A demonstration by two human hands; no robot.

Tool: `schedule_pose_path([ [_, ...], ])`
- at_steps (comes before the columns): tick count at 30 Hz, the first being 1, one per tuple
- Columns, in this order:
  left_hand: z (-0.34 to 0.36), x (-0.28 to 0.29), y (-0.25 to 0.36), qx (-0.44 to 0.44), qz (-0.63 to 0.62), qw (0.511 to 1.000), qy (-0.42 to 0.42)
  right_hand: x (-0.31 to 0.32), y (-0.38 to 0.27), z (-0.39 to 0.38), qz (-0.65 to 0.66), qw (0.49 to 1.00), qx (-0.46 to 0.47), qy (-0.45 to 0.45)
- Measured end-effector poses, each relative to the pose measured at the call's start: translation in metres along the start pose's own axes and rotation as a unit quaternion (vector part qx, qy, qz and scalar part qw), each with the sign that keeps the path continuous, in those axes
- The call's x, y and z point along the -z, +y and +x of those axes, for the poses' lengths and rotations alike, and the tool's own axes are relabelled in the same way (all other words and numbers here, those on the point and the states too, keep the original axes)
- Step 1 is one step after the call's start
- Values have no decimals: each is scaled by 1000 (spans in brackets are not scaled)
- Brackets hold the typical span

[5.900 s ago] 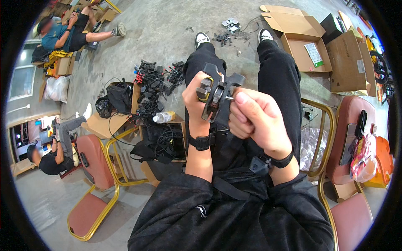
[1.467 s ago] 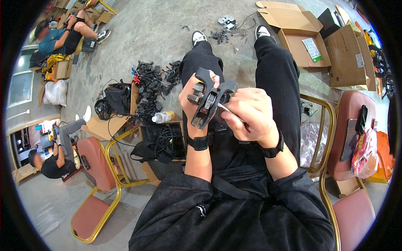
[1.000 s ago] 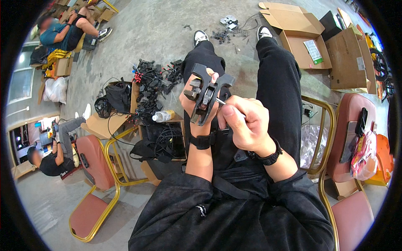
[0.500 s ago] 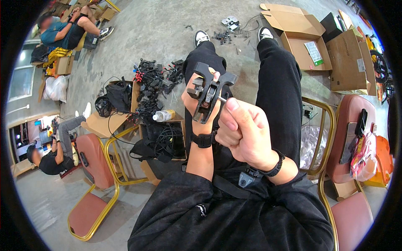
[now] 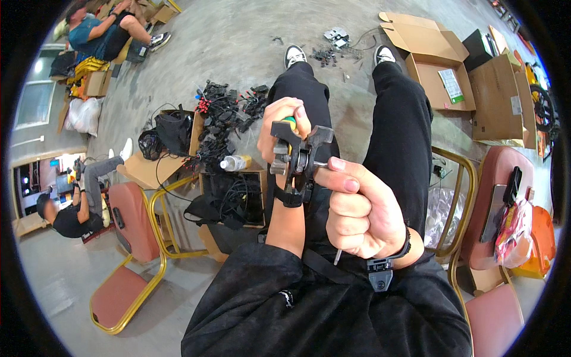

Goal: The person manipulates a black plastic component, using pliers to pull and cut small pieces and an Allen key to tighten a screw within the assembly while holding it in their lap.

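A black clamp-like bracket (image 5: 295,159) sits raised above the seated person's lap, between the knees. The left hand (image 5: 278,128) is wrapped round its upper part, fingers curled tight on it, with a bit of green and yellow showing under the fingertips. The right hand (image 5: 360,208) is closed in a fist just beside it, thumb and forefinger pinching a small metal piece at the bracket's side; a thin metal tip pokes out below the fist. On the floor to the person's left lie a heap of black parts (image 5: 223,110), a plastic bottle (image 5: 234,162) and a box of cables (image 5: 233,196). Open cardboard boxes (image 5: 437,71) stand further right.
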State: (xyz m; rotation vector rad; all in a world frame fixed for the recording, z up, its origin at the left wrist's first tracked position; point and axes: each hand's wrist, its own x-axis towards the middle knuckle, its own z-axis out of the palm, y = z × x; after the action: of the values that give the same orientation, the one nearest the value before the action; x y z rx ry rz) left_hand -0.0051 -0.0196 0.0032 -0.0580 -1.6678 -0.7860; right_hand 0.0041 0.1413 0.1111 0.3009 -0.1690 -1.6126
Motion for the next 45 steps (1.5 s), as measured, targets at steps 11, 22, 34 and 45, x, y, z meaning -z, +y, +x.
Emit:
schedule_pose_path([
  [11, 3, 7, -4, -4, -4, 999, 48, 4, 3, 3, 41, 997, -62, -38],
  [22, -3, 0, 5, 115, -78, 989, 44, -1, 24, 3, 40, 998, -9, -38],
  [34, 5, 21, 22, 322, -190, 921, -103, 8, -15, 6, -838, 313, 445, 35],
  [45, -1, 22, 18, 222, -83, 955, -179, 13, -24, 16, -861, 159, 483, 32],
])
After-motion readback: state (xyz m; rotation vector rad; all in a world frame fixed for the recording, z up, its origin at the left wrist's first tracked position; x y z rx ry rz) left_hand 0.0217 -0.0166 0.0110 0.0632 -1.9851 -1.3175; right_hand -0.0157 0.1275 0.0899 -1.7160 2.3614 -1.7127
